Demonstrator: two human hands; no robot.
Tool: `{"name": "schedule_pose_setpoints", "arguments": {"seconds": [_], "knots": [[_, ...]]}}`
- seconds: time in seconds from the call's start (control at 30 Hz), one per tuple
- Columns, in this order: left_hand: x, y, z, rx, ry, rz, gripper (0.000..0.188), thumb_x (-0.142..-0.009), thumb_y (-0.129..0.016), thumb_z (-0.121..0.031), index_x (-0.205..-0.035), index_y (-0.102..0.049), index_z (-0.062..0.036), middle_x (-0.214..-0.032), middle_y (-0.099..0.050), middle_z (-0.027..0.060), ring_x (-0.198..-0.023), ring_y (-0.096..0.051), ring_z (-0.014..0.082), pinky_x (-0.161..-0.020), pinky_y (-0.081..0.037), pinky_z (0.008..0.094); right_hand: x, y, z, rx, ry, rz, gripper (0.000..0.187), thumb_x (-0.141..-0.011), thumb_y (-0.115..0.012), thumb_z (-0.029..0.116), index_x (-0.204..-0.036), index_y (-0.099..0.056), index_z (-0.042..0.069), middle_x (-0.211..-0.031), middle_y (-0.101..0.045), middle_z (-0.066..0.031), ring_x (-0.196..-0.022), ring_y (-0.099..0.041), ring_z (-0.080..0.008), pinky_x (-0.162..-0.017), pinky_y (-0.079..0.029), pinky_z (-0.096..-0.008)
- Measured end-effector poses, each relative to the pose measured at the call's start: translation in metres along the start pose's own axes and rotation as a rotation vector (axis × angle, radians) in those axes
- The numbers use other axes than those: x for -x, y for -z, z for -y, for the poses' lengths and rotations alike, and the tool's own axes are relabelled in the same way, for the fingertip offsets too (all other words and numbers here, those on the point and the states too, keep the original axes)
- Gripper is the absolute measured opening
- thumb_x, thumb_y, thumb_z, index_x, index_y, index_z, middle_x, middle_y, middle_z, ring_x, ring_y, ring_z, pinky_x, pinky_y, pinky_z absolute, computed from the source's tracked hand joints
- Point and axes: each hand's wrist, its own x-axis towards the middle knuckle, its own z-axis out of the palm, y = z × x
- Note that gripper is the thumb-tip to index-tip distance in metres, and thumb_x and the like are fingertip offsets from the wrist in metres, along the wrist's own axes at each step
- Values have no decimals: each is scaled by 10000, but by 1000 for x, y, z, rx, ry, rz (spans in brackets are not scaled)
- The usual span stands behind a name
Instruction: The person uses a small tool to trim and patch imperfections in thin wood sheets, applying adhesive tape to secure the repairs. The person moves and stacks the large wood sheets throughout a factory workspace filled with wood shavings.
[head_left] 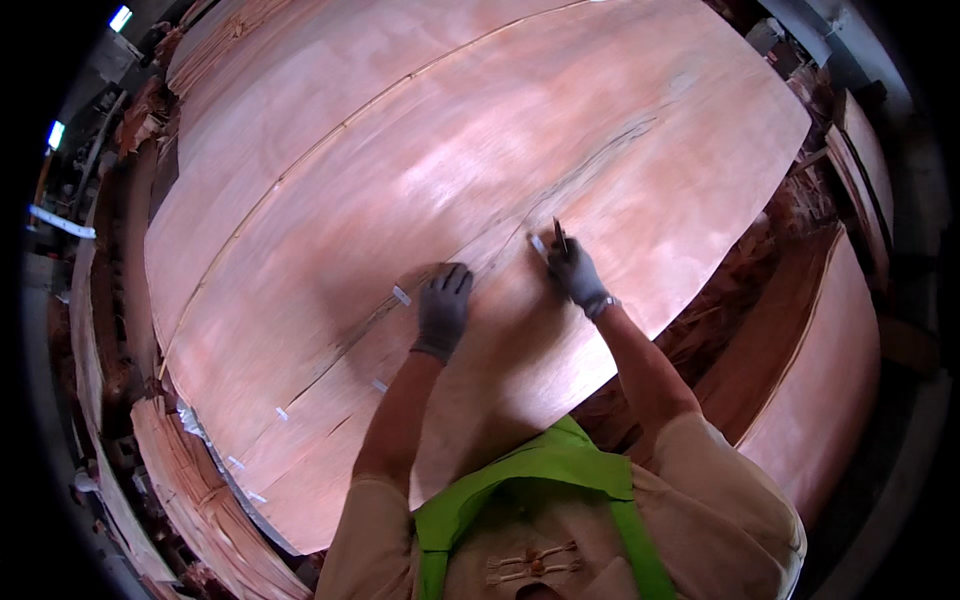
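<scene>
Sheet [560,330] under left hand [443,308] and right hand [574,270]
Left rests flat, loose; right clasps a dark tool [559,233]; white strips [401,295] nearby.

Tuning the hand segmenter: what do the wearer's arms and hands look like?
The left hand and right hand wear grey gloves. Forearms are bare below tan sleeves; a thin band, perhaps a bracelet, shows at the right wrist.

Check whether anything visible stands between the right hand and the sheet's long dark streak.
Little does: a dark tool in the right hand and a small pale strip show on the side toward the dark streak. Whether the strip is held is unclear. Beyond them, only the sheet shows.
</scene>
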Motion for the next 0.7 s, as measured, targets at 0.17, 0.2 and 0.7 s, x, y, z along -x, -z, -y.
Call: {"name": "schedule_pose_setpoints", "arguments": {"seconds": [0.17, 0.2, 0.7], "knots": [[-54, -30, -15, -19, 11, 94, 353, -778, -544, -154, -1111, -574, -42, -1194, -540, 105, -1000, -530, 270, -781, -436, 410, -66, -17, 33, 365, 48, 0, 158, -870, -582, 167, -918, -534, 24, -792, -587, -85, -685, -568, -163, -609, -466, -304], [-67, -32, -16, 45, 81, 127, 385, -786, -538, -158, -1153, -551, -43, -1199, -534, 110, -978, -536, 276, -775, -440, 407, -76, -19, 31, 312, 543, 11, 229, -853, -608, 227, -986, -582, 41, -901, -628, -93, -815, -574, -172, -718, -471, -312], [-111, -41, -17, -240, -116, 356, 507, -797, -562, -152, -1298, -482, -145, -1133, -566, 57, -903, -530, 286, -746, -437, 425, -50, -17, 72, 550, -53, 12, 251, -759, -531, 140, -951, -676, 70, -925, -632, -226, -896, -613, -381, -789, -491, -415]]}}
